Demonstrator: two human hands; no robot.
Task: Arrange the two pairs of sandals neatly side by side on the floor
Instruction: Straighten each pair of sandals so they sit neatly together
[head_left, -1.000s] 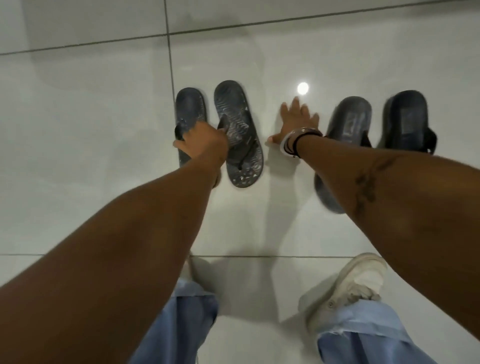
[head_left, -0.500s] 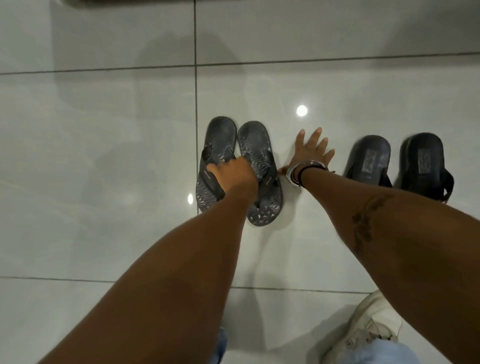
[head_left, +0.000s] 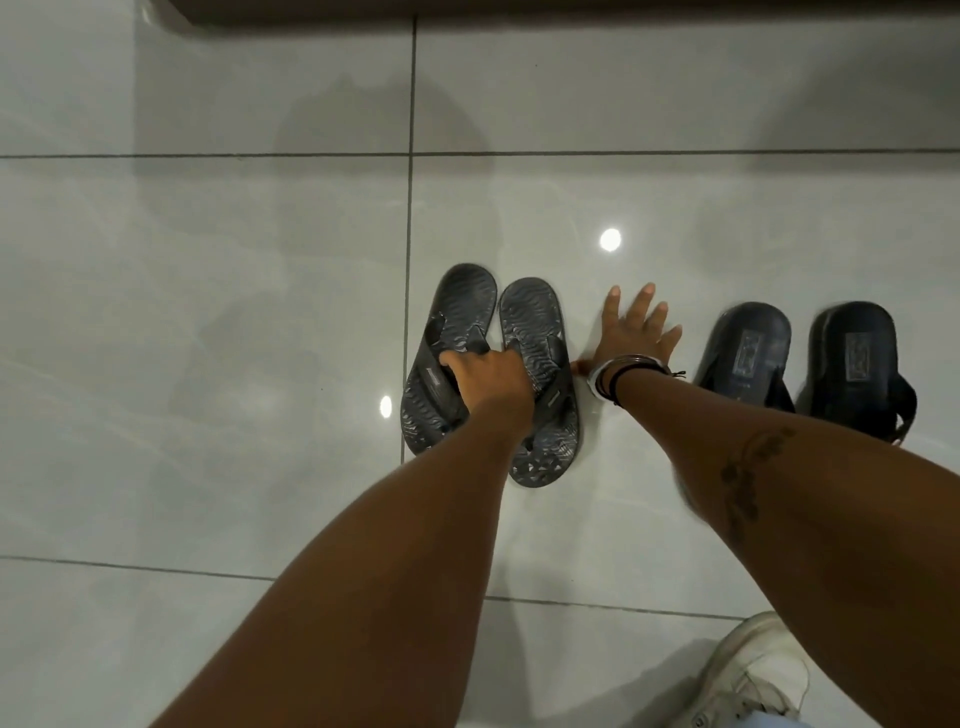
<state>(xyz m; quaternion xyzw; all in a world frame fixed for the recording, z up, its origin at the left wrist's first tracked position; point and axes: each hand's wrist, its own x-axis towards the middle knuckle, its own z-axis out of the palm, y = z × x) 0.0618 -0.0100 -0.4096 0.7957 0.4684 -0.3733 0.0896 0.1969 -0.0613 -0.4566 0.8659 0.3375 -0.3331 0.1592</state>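
Two grey patterned flip-flops lie side by side on the white tiled floor: the left one (head_left: 457, 322) and the right one (head_left: 535, 332), nearly touching. My left hand (head_left: 491, 382) is closed over their straps, gripping both. My right hand (head_left: 636, 332) rests flat on the floor with fingers spread, between the grey pair and a pair of black slide sandals, one (head_left: 745, 353) beside the other (head_left: 854, 358), which stand parallel to the right. My right forearm covers the heel of the nearer black sandal.
Glossy white tiles (head_left: 208, 312) with dark grout lines stretch left and ahead. A dark baseboard (head_left: 519, 10) runs along the top edge. My white sneaker (head_left: 748, 675) stands at the bottom right.
The grey flip-flops have been drawn together from a splayed position to lying parallel. The view has shifted, so everything sits lower in the frame. My right hand stays planted on the floor.
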